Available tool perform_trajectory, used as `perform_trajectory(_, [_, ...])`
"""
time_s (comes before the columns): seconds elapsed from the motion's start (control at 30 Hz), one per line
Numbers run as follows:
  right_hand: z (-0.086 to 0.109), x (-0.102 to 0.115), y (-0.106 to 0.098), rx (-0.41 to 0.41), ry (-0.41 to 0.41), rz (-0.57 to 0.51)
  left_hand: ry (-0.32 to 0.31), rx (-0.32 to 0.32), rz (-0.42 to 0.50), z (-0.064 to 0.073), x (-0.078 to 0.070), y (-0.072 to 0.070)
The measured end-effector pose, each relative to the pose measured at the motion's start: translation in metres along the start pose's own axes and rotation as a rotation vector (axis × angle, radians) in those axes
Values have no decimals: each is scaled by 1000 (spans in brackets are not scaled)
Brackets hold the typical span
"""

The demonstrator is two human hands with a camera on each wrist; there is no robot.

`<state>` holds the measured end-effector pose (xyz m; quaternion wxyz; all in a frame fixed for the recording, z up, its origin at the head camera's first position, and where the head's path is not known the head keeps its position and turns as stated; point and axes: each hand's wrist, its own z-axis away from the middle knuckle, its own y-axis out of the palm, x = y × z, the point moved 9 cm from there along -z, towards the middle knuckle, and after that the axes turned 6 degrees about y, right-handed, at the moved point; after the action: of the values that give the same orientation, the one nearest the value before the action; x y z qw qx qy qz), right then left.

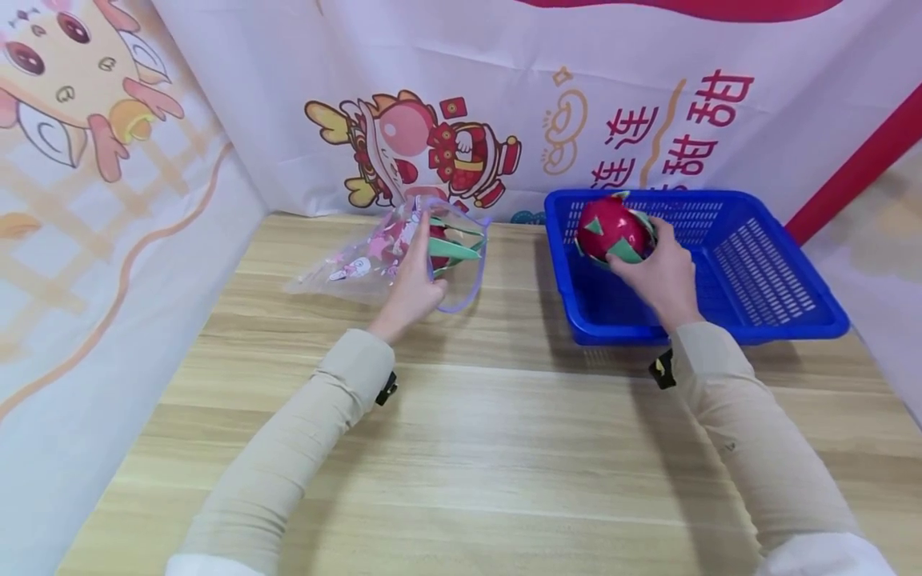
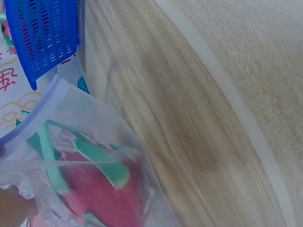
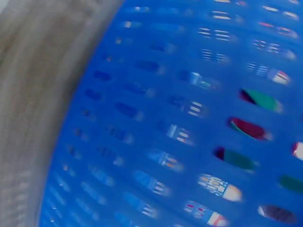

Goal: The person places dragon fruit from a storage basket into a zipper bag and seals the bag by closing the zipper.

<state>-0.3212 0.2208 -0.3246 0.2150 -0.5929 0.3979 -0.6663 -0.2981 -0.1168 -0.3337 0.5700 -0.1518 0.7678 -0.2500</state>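
Observation:
My left hand [image 1: 414,290] grips the edge of a clear zip bag [image 1: 353,268] printed with pink figures. Inside the bag lies a red dragon fruit with green leafy flaps, and in the left wrist view this bagged dragon fruit [image 2: 102,196] shows through the plastic. My right hand [image 1: 664,278] holds a second dragon fruit [image 1: 608,226] by its right side, over the left part of a blue plastic basket [image 1: 720,331]. In the right wrist view the slotted basket wall [image 3: 156,99] hides that hand, and red and green show through the slots.
Both the bag and the basket are on a wood-grain table [image 1: 461,448]. Behind them hangs a white printed cloth [image 1: 446,48] with a cartoon dragon and red characters. Another printed cloth [image 1: 108,264] borders the left side.

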Motion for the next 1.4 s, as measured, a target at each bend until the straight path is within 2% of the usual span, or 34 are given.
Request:
perform_trajectory(0.3, [12, 22, -35, -153, -69, -215, -15, 4, -4, 2, -1, -1])
perform_trajectory(0.47, [22, 45, -41, -168, -143, -303, -17, 5, 16, 2, -1, -1])
perform_trajectory(0.6, [33, 66, -35, -136, -227, -342, -22, 8, 38, 3, -1, -2])
perform_trajectory(0.83, [53, 96, -13, -17, -326, -320, -14, 20, 89, 1, 1, -2])
perform_trajectory(1.07, [61, 108, 19, 134, -347, -299, -5, 19, 97, 1, 4, -4])
perform_trajectory(1.4, [77, 120, 53, 267, -451, -249, -47, 24, 136, 2, 3, -5])
